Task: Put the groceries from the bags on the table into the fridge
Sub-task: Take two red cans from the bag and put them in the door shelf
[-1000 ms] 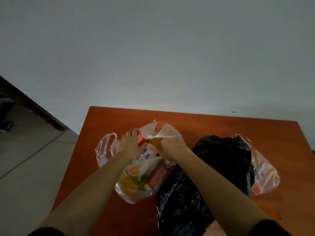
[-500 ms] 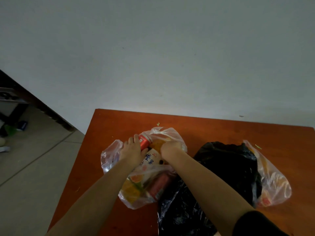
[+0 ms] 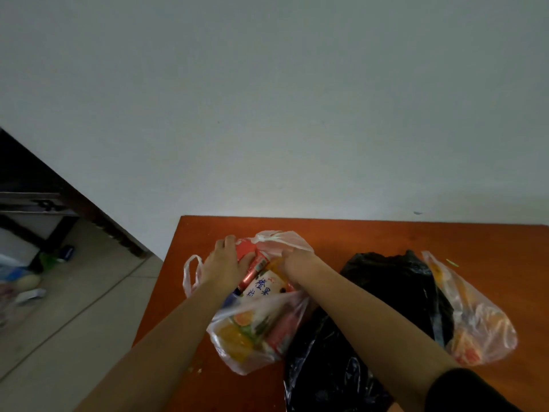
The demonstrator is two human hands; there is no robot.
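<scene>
Where left hand (image 3: 221, 263) curls, red can (image 3: 257, 267) lies beneath

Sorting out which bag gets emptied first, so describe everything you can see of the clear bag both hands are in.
The clear bag is thin, crinkled, see-through plastic with loop handles, lying on the orange-brown table against the black bag. Its mouth is open, away from the person. Inside show a white carton and coloured packs. The left hand holds a red can at the mouth; the right hand reaches in, fingers hidden.
</scene>
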